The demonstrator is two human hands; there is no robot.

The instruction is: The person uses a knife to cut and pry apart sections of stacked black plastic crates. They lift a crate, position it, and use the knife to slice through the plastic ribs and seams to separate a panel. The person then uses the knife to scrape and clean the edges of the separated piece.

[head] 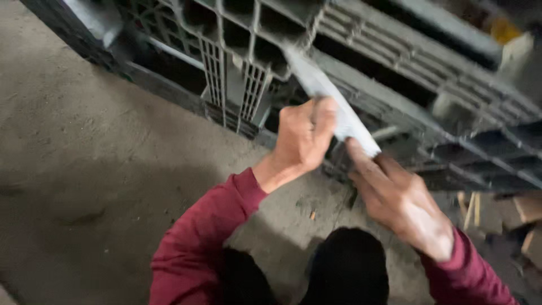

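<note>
A pale grey flat strip (324, 93), long and narrow, slants from the upper middle down to the right. My left hand (302, 138) is closed around its middle, knuckles up. My right hand (398, 197) touches the strip's lower end with its fingertips pinching it. Both arms wear dark red sleeves. The strip's upper end lies against a dark grey plastic pallet (237, 62) with a grid of ribs. The picture is motion-blurred, so fine detail of the strip is unclear.
More dark pallets (440, 73) are stacked across the top and right. Bare concrete floor (84, 158) fills the left. Wood scraps (511, 212) lie at the right edge. My dark-trousered knees (347, 265) are at the bottom.
</note>
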